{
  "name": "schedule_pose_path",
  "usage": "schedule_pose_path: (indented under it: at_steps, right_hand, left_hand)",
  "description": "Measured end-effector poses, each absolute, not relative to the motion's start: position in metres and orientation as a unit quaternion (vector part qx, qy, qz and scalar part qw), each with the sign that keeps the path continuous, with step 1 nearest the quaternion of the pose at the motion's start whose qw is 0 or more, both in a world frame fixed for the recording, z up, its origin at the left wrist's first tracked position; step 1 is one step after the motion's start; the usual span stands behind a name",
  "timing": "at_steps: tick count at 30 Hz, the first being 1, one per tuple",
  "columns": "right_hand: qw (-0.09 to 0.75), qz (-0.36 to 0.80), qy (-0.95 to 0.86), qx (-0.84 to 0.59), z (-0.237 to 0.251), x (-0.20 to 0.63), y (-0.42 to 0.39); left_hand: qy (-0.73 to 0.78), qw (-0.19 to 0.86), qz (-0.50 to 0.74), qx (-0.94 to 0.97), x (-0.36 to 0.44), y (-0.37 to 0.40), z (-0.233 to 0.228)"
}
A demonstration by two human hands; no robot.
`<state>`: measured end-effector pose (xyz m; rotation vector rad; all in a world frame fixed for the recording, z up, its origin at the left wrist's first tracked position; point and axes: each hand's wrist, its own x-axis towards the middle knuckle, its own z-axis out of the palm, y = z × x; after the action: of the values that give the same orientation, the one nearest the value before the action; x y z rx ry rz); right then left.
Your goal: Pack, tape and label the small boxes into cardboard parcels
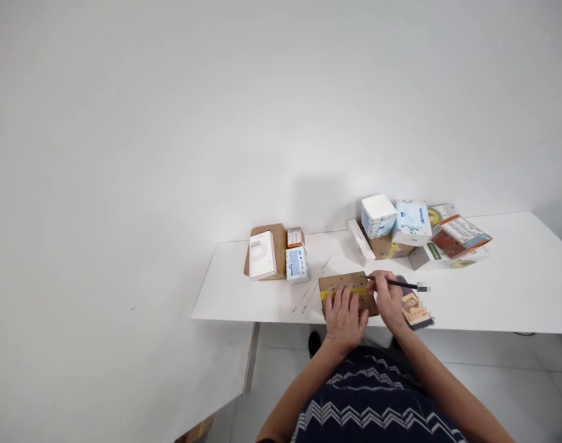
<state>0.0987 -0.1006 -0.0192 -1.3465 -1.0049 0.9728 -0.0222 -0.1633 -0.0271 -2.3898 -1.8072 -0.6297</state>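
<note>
Left hand (pixel 344 315) lying flat, pressing cardboard box (pixel 348 294) w/ yellow tape; right hand (pixel 388 299) just beside, pinching pencil (pixel 394 283). Holes already dotting box top; other boxes (pixel 396 224) sitting beyond hands, untouched.

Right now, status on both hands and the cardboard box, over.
Left hand flat on the small brown cardboard box with yellow tape, pinning it. Right hand holds a thin dark pen, tip at the box. Nothing in the way.

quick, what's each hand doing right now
Left hand: open, pressed flat on the brown cardboard box.
Right hand: closed around a thin black pen, tip at the box.
</note>
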Motion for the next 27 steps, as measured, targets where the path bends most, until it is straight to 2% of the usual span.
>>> schedule_pose_path:
  at_steps: [2, 4, 6, 9, 10, 12, 20, 22, 25, 27]
  right_hand:
    - [0.584, 0.429, -0.377, -0.577, -0.021, 0.110, -0.097]
    - [0.535, 0.423, -0.400, -0.612, -0.029, 0.123, -0.091]
    - [0.396, 0.403, -0.477, -0.673, -0.045, 0.135, -0.085]
    - [0.112, 0.361, -0.588, -0.715, -0.078, 0.144, -0.082]
    - [0.044, 0.349, -0.612, -0.709, -0.088, 0.145, -0.083]
    - [-0.029, 0.340, -0.633, -0.695, -0.106, 0.143, -0.086]
    - [-0.055, 0.343, -0.626, -0.698, -0.130, 0.147, -0.094]
    - [-0.033, 0.292, -0.626, -0.722, -0.132, 0.156, -0.096]
    - [0.010, 0.147, -0.614, -0.775, -0.133, 0.173, -0.103]
    - [0.011, 0.093, -0.580, -0.809, -0.135, 0.184, -0.110]
  left_hand:
    - [-0.591, 0.041, -0.208, -0.779, -0.022, -0.163, -0.027]
    - [-0.592, 0.041, -0.209, -0.777, -0.021, -0.163, -0.026]
    - [-0.593, 0.039, -0.209, -0.777, -0.021, -0.163, -0.026]
    - [-0.593, 0.040, -0.207, -0.777, -0.021, -0.163, -0.026]
    - [-0.593, 0.042, -0.207, -0.777, -0.021, -0.163, -0.026]
    - [-0.590, 0.048, -0.210, -0.778, -0.022, -0.163, -0.026]
    - [-0.589, 0.058, -0.211, -0.778, -0.022, -0.163, -0.027]
    - [-0.589, 0.055, -0.208, -0.779, -0.022, -0.163, -0.026]
    - [-0.592, 0.049, -0.205, -0.778, -0.021, -0.163, -0.024]
    - [-0.594, 0.046, -0.202, -0.777, -0.021, -0.162, -0.024]
